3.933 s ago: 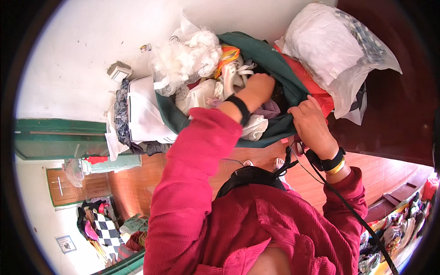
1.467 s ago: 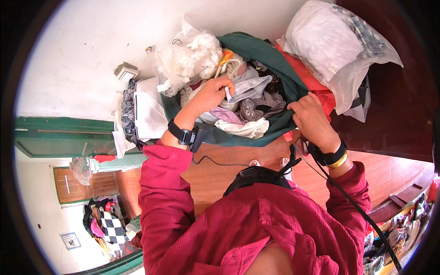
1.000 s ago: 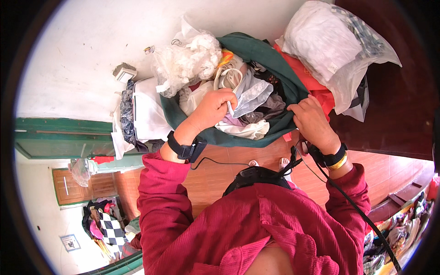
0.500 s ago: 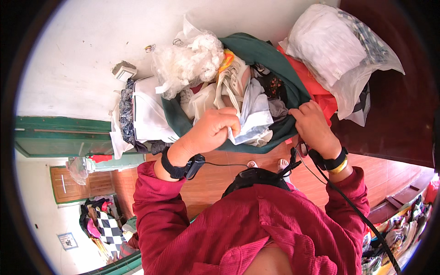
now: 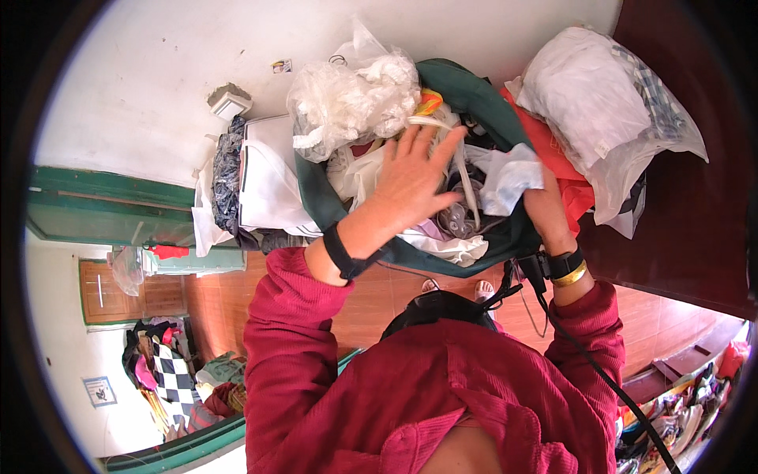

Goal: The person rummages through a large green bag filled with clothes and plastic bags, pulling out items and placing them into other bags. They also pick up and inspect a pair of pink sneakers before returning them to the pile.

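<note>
A dark green fabric bag (image 5: 316, 189) gapes in front of me, filled with clothes, straps and plastic. My left hand (image 5: 418, 170) reaches into its middle with fingers spread, over cream fabric and against a cream strap (image 5: 467, 189). At the bag's right side, my right hand (image 5: 546, 207) holds a crumpled white and pale blue plastic bag (image 5: 505, 180), which covers its fingertips. Below that lies a clear plastic bundle (image 5: 456, 220) with something dark inside. A clear bag of white fluffy stuff (image 5: 355, 103) rests on the far left rim.
A clear bag of folded white cloth (image 5: 588, 107) sits on red fabric (image 5: 580, 197) to the right, by a dark red surface (image 5: 671, 237). White bags (image 5: 268, 178) stand at the left against the wall. Heaped clothes (image 5: 170, 371) lie lower left, more at lower right.
The pale plastic bag has gone from my left hand to my right, which let go of the green rim. My left hand has opened and moved farther in.
</note>
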